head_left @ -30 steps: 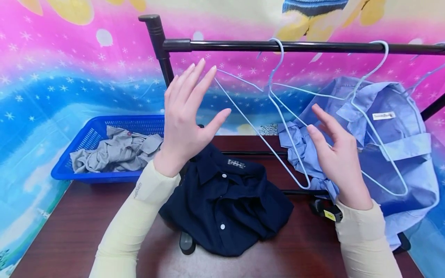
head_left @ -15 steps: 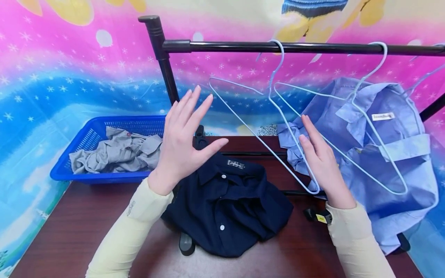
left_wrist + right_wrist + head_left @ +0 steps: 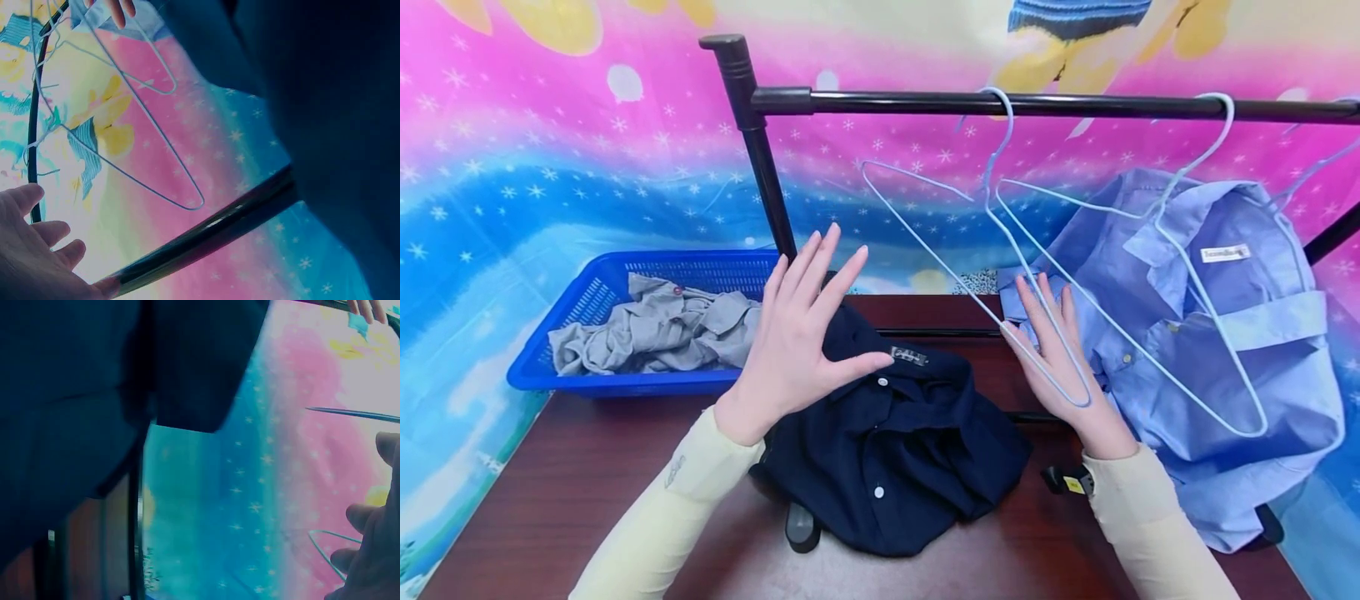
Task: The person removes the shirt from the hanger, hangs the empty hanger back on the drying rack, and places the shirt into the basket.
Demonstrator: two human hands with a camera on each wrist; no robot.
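With fingers spread wide and holding nothing: left hand point(image 3: 801, 342), left of the centre of the frame, over the left edge of the navy shirt point(image 3: 917, 433). Lying crumpled at lower centre on the counter point(image 3: 587, 475), this shirt, with collar label upward. At right of centre, right hand point(image 3: 1060, 367), with fingers extended, not curled around anything, partly behind the wire of a pale hanger point(image 3: 988, 175); impossible to tell if touching it. Hooked on the black rail point(image 3: 895, 102) at the top, this hanger. At left, blue basket point(image 3: 625, 383) with grey cloth point(image 3: 655, 333) inside; at right, light-blue shirt point(image 3: 1285, 375).
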